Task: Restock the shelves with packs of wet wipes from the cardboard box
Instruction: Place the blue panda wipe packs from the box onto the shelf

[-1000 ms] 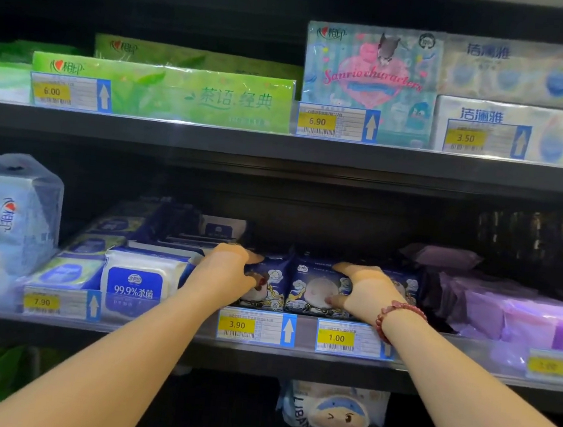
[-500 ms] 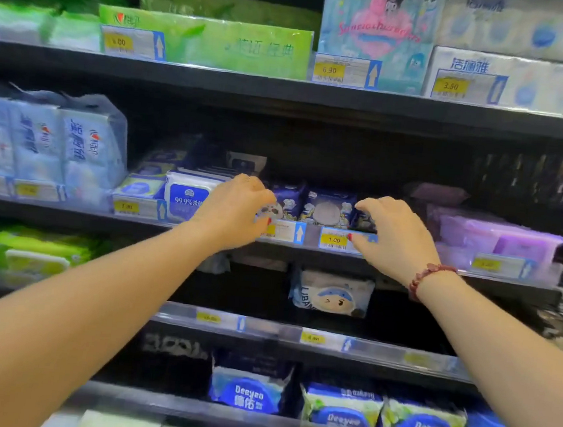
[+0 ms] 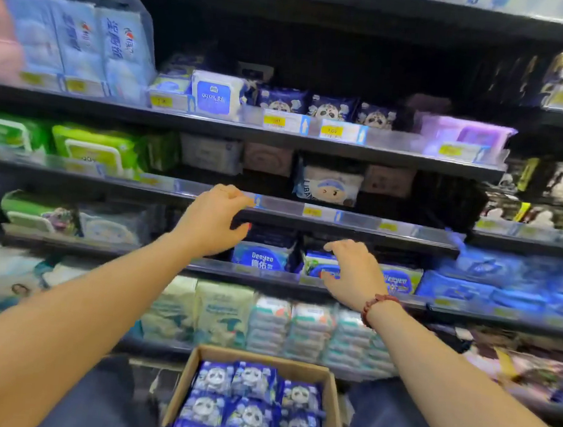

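Note:
A cardboard box stands low in the middle, between my knees, with several dark blue panda wet wipe packs inside. Three matching panda packs sit in a row on the upper shelf, behind yellow price tags. My left hand hangs empty in front of a lower shelf edge, fingers curled and apart. My right hand, with a red bead bracelet at the wrist, hovers empty with fingers spread in front of the blue Deeyeo packs.
Black shelves fill the view. A white 99.9% pack and pale blue bundles lie left of the panda row, purple packs to its right. Green packs and a cartoon pack sit one shelf down. Stacked white packs stand behind the box.
Both hands have left the panda packs on the shelf and dropped down, empty. The view has tilted downward, which brings the cardboard box into sight.

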